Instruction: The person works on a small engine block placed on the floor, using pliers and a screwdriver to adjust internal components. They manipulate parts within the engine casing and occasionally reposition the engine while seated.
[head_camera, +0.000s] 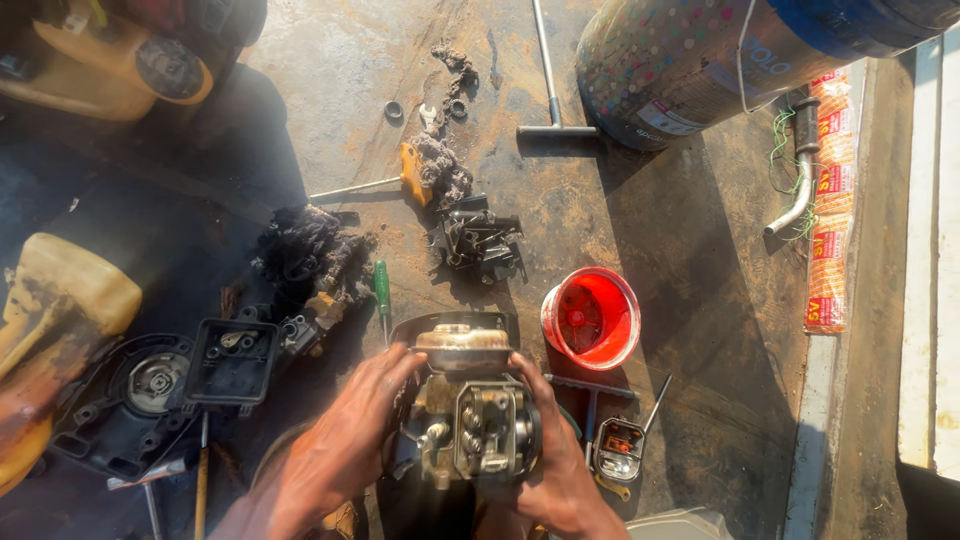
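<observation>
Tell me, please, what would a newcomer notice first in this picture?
First, the small engine at bottom centre, gripped between the left hand and the right hand. Next, the red cup standing just right of it on the oily floor. A dotted drum lies at the top right.

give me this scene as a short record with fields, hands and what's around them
left hand: grips left side of engine
right hand: grips right side of engine
surface: oily floor
right of engine: red bowl
left: black cover
above: green screwdriver, rags, T-wrench
</observation>
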